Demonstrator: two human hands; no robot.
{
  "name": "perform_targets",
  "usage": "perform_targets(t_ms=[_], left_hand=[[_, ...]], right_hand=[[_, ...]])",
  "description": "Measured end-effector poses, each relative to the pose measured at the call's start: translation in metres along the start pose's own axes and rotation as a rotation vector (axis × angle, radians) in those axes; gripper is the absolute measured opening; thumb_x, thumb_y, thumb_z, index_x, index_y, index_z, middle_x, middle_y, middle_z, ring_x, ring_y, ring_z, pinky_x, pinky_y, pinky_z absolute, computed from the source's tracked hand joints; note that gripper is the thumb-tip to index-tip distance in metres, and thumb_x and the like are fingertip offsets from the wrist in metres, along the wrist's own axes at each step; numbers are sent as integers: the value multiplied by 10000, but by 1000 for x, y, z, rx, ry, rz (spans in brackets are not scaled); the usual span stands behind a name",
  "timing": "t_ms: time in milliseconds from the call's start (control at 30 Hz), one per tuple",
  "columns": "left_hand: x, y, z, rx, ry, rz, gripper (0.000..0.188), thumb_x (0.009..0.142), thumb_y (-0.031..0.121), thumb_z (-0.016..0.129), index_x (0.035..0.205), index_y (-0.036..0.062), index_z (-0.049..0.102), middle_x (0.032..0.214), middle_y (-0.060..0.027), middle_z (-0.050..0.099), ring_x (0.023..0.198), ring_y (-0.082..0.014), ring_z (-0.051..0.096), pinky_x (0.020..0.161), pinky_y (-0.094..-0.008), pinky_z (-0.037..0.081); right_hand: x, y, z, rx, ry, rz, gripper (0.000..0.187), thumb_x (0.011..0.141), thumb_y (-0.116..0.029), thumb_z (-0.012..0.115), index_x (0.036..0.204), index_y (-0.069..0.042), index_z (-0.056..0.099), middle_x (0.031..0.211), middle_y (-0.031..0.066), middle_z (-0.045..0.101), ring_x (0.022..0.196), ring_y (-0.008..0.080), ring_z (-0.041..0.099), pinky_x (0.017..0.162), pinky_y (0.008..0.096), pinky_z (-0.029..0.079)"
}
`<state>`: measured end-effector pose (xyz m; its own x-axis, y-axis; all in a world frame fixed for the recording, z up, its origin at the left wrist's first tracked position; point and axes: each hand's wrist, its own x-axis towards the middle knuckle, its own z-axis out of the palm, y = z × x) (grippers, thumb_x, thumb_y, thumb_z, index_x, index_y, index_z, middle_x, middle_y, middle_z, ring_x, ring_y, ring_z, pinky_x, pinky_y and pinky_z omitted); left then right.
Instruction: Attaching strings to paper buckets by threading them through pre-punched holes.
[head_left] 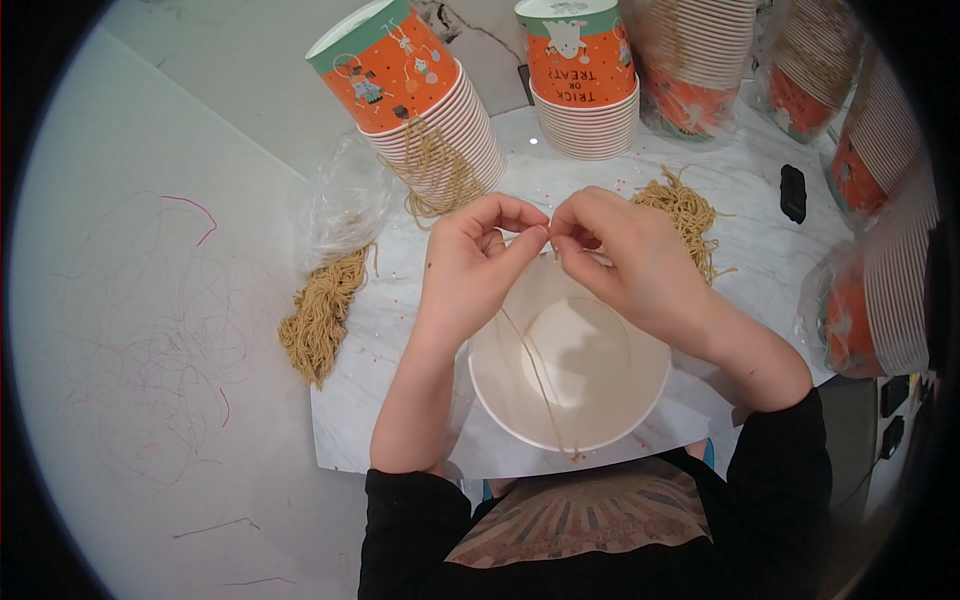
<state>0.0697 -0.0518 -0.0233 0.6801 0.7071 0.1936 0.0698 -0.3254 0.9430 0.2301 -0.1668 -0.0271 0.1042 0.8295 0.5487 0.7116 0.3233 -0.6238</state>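
Observation:
My left hand [482, 258] and my right hand [622, 245] meet fingertip to fingertip above a white-lined paper bucket [635, 395]. Both are closed in a pinch at a thin tan string [541, 378]; the exact spot where they grip is mostly covered by the fingers. From below my left hand the string hangs across the bucket's mouth, its frayed end lying over the near rim. A bundle of tan strings [690, 215] lies just beyond my right hand. Another thick bundle [325, 315] is to the left, beside a crumpled clear plastic bag [345, 205].
Stacked orange and green paper buckets [440, 110] stand at the back, with strings draped over them; a second stack [585, 110] is beside it. Plastic-wrapped stacks [690, 70] line the right side. A small black object [793, 194] lies on the marbled table [390, 425].

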Motion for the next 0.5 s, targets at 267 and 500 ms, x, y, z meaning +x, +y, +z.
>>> perform_targets(t_ms=[267,500], left_hand=[[2,-1,5,-145,34,11,86,902,45,736,972,-1,714,707,90,590,544,46,332,486,-164,260],[1,3,7,-59,64,40,86,883,33,742,960,-2,726,689,95,586,532,36,329,480,-171,260]], right_hand=[[4,-1,-5,13,2,23,51,984,-26,577,1025,-10,552,821,129,657,743,279,693,648,352,519],[6,4,-5,67,-33,58,32,994,-27,558,1018,-12,543,809,131,649,746,285,681,666,336,511]])
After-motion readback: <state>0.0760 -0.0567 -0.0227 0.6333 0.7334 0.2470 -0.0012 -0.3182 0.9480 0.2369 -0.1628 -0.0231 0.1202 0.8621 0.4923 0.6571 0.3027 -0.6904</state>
